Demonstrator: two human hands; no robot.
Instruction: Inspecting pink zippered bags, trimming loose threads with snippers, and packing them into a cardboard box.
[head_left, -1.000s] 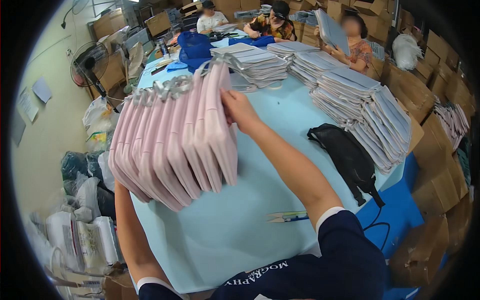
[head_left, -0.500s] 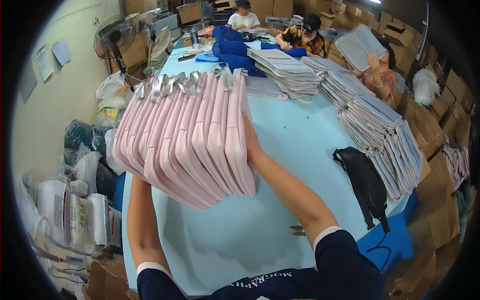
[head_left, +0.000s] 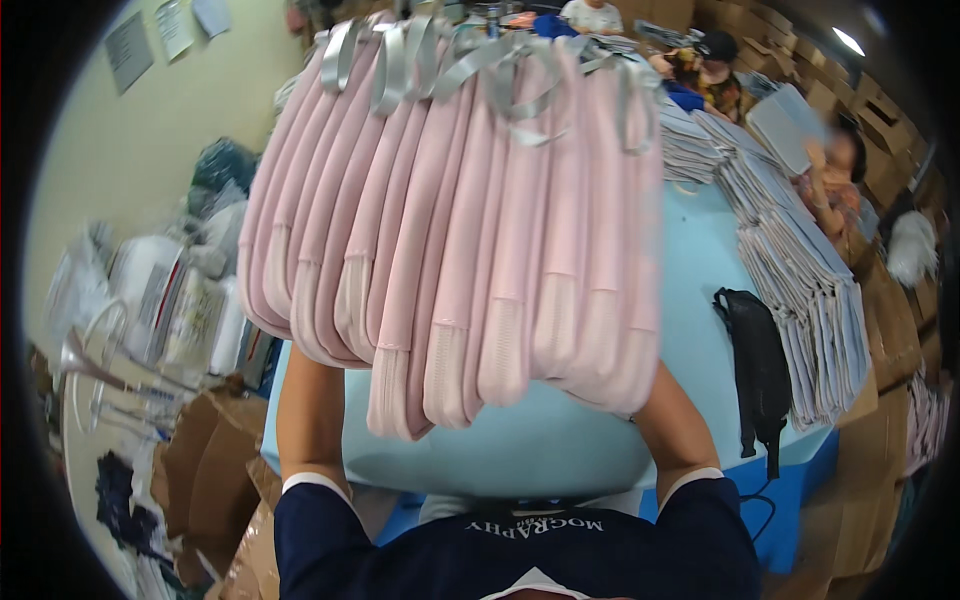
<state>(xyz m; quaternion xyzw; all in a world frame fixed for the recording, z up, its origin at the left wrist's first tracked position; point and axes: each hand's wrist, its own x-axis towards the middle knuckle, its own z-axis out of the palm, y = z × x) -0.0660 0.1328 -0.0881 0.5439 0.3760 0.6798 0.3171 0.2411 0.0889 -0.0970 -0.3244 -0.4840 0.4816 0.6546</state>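
A thick row of pink zip pouches (head_left: 450,230), standing on edge side by side, is held up in front of me above the near part of the table. Pale zips run along their edges, and grey ribbon loops (head_left: 525,85) dangle at the far top ends. From the left, my left forearm (head_left: 310,420) reaches under the row. On the other side my right forearm (head_left: 680,420) rises to the row's right end. Both hands are hidden behind the pouches, which they press together from the two ends.
Light blue cloth covers the table (head_left: 700,260). A black waist bag (head_left: 757,365) lies at its right, beside long stacks of grey-white pouches (head_left: 810,310). Co-workers sit along the far and right sides. Plastic-wrapped bundles (head_left: 190,320) and an open carton (head_left: 210,470) stand at left.
The row of pink pouches has risen off the table area and come closer to me, with both arms drawn in. My view has turned, shifting the table's far end to the right.
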